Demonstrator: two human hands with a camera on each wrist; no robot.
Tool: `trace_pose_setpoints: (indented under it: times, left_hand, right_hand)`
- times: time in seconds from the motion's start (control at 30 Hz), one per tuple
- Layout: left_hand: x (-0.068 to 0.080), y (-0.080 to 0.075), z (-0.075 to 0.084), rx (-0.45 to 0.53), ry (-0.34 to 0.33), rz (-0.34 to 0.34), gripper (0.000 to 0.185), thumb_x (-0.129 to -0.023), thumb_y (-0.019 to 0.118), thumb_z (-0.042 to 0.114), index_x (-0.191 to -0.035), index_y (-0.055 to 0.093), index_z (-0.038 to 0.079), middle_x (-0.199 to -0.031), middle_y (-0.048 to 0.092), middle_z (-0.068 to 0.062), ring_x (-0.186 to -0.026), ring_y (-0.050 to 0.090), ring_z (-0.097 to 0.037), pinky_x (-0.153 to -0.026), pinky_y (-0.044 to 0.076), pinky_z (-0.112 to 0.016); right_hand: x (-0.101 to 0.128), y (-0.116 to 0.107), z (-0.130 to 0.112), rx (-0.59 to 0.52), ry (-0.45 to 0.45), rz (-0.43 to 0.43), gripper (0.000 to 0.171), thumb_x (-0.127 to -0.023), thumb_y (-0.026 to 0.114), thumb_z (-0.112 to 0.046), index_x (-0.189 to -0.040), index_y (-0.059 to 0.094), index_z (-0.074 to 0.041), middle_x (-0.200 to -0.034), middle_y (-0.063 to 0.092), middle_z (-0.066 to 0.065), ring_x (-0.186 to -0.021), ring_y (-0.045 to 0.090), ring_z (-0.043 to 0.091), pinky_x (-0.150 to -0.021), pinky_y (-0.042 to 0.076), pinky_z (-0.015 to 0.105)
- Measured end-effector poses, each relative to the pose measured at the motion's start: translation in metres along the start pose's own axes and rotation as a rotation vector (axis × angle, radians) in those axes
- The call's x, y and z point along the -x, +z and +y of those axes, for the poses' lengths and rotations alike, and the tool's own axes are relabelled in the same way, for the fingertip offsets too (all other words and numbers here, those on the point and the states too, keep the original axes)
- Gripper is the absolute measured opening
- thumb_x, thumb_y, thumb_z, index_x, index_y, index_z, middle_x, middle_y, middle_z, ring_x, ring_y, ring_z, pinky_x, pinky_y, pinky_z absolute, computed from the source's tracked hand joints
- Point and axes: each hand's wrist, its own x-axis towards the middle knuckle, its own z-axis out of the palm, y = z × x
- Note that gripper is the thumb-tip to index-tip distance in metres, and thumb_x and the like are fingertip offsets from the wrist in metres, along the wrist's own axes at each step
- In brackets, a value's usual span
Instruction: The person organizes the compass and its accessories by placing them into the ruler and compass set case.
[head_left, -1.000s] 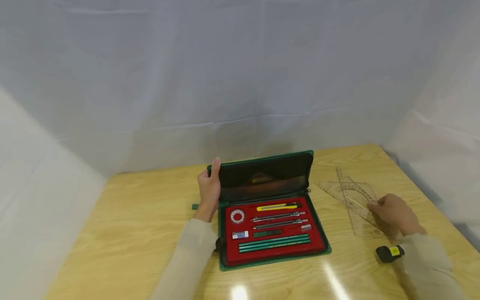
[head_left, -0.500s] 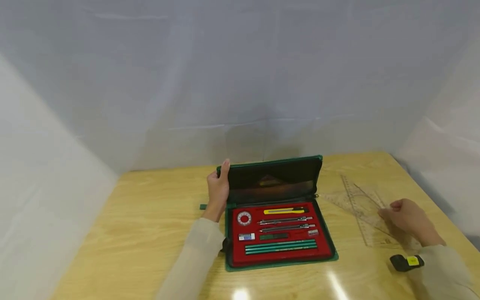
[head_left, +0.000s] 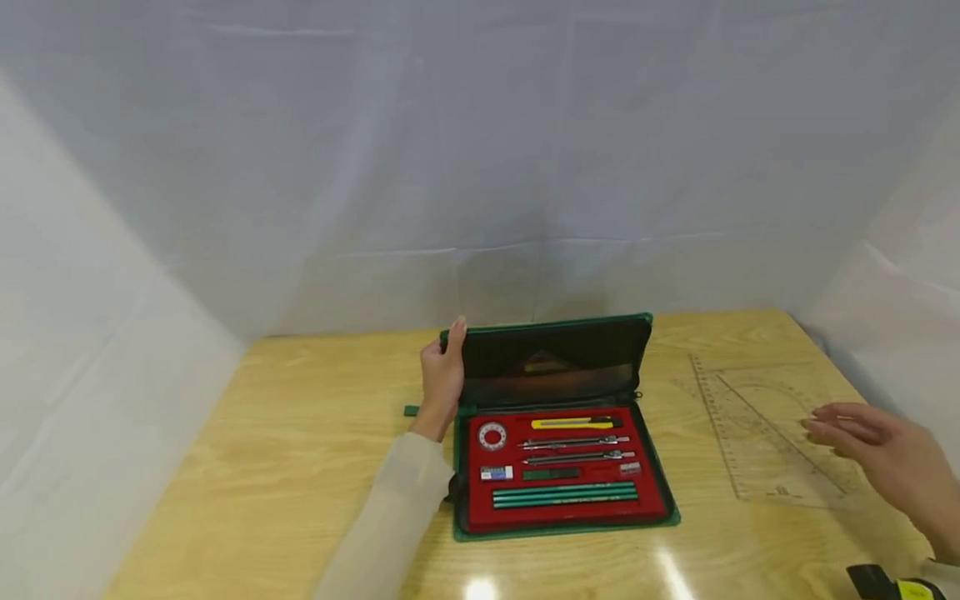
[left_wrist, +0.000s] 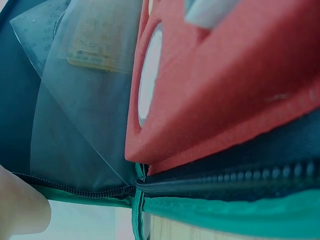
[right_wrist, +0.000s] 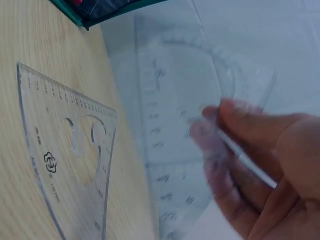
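Observation:
My left hand (head_left: 442, 375) grips the left end of the raised lid (head_left: 547, 354) of a green zip case, thumb up along its edge. The case's red tray (head_left: 585, 517) lies open on the table. At the right, my right hand (head_left: 892, 458) pinches a clear set square (right_wrist: 170, 110) between thumb and fingers, raised above the table in the right wrist view. A second clear set square (right_wrist: 55, 165) lies flat below it; the two overlap in the head view. The left wrist view shows a clear pocket (left_wrist: 85, 120) inside the lid, with a transparent set square and a yellowish template.
In the tray sit a yellow cutter knife (head_left: 573, 423), two compasses (head_left: 577, 458), a white ring-shaped piece (head_left: 492, 436), an eraser (head_left: 496, 473), a sharpener (head_left: 629, 468), a green-black piece (head_left: 551, 474) and green pencils (head_left: 565, 496). White cloth (head_left: 525, 167) surrounds the wooden table (head_left: 322, 417).
My right hand has moved right and toward me, lifting a set square from the overlapping clear pieces. My left hand keeps its grip on the lid. The head view has shifted slightly.

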Motion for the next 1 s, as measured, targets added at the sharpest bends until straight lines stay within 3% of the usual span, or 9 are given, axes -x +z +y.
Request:
trace_pose_setpoints:
  times: [0.1, 0.23, 0.33, 0.43, 0.53, 0.67, 0.8, 0.9, 1.0]
  left_hand:
    - [-0.001, -0.001, 0.0, 0.005, 0.003, 0.01, 0.051, -0.098, 0.054, 0.035, -0.055, 0.036, 0.014, -0.05, 0.028, 0.004, -0.045, 0.026, -0.01, -0.046, 0.026, -0.025]
    - [-0.001, -0.002, 0.001, 0.015, 0.011, 0.016, 0.051, -0.098, 0.054, 0.034, -0.054, 0.036, 0.014, -0.05, 0.028, 0.004, -0.045, 0.026, -0.009, -0.046, 0.026, -0.025]
    - [-0.001, -0.001, 0.001, 0.024, 0.015, 0.005, 0.051, -0.098, 0.054, 0.033, -0.054, 0.037, 0.013, -0.05, 0.029, 0.004, -0.045, 0.027, -0.01, -0.046, 0.026, -0.025]
    - [0.001, 0.0, 0.0, 0.033, 0.018, -0.005, 0.051, -0.098, 0.054, 0.033, -0.054, 0.038, 0.013, -0.05, 0.029, 0.004, -0.045, 0.027, -0.009, -0.046, 0.027, -0.025]
    - [0.001, 0.001, -0.001, 0.045, 0.024, -0.008, 0.051, -0.098, 0.054, 0.032, -0.054, 0.038, 0.013, -0.05, 0.029, 0.004, -0.045, 0.027, -0.009, -0.046, 0.027, -0.025]
    - [0.002, 0.002, -0.002, 0.047, 0.024, -0.003, 0.051, -0.098, 0.054, 0.032, -0.054, 0.038, 0.013, -0.05, 0.029, 0.004, -0.045, 0.028, -0.009, -0.046, 0.027, -0.025]
    - [0.002, 0.002, -0.002, 0.042, 0.027, -0.003, 0.051, -0.098, 0.054, 0.032, -0.054, 0.037, 0.013, -0.05, 0.029, 0.004, -0.044, 0.027, -0.01, -0.046, 0.027, -0.025]
    - [0.003, 0.004, -0.002, 0.039, 0.027, 0.002, 0.051, -0.098, 0.055, 0.033, -0.054, 0.036, 0.014, -0.05, 0.028, 0.005, -0.045, 0.027, -0.009, -0.046, 0.027, -0.025]
    - [0.002, 0.004, -0.002, 0.033, 0.025, 0.003, 0.05, -0.098, 0.054, 0.032, -0.054, 0.036, 0.014, -0.05, 0.028, 0.005, -0.046, 0.028, -0.009, -0.047, 0.027, -0.025]
  right_hand:
    - [0.001, 0.0, -0.009, -0.025, -0.076, 0.039, 0.021, -0.096, 0.056, -0.003, -0.113, 0.059, 0.01, -0.097, 0.053, -0.035, -0.083, 0.052, -0.019, -0.066, 0.044, 0.006]
    - [-0.007, 0.009, -0.034, 0.006, -0.149, 0.131, 0.017, -0.091, 0.062, -0.001, -0.105, 0.067, 0.006, -0.098, 0.055, -0.035, -0.089, 0.05, -0.02, -0.069, 0.041, 0.002]
    - [-0.017, 0.019, -0.056, -0.014, -0.149, 0.16, 0.017, -0.089, 0.067, -0.005, -0.103, 0.071, 0.002, -0.097, 0.058, -0.034, -0.089, 0.051, -0.019, -0.069, 0.041, 0.003]
    - [-0.028, 0.031, -0.075, -0.045, -0.194, 0.162, 0.016, -0.087, 0.069, -0.005, -0.103, 0.073, -0.001, -0.096, 0.064, -0.026, -0.085, 0.057, -0.015, -0.067, 0.044, 0.006]
    - [-0.039, 0.047, -0.095, -0.039, -0.256, 0.181, 0.015, -0.085, 0.072, -0.006, -0.1, 0.075, -0.006, -0.092, 0.071, -0.009, -0.079, 0.059, -0.012, -0.065, 0.045, 0.007]
    - [-0.055, 0.07, -0.12, 0.037, -0.432, 0.234, 0.018, -0.077, 0.077, -0.002, -0.095, 0.076, -0.008, -0.087, 0.072, 0.003, -0.073, 0.062, -0.005, -0.065, 0.046, 0.009]
    - [-0.07, 0.088, -0.141, 0.172, -0.613, 0.275, 0.025, -0.072, 0.081, -0.002, -0.095, 0.076, -0.006, -0.087, 0.071, 0.005, -0.071, 0.066, 0.014, -0.062, 0.053, 0.028]
    - [-0.079, 0.101, -0.155, 0.251, -0.669, 0.27, 0.026, -0.074, 0.08, -0.006, -0.1, 0.076, -0.005, -0.089, 0.07, 0.007, -0.069, 0.065, 0.02, -0.057, 0.052, 0.037]
    - [-0.085, 0.114, -0.164, 0.296, -0.692, 0.252, 0.026, -0.076, 0.079, -0.009, -0.102, 0.075, -0.006, -0.09, 0.067, 0.006, -0.063, 0.06, 0.017, -0.052, 0.048, 0.033]
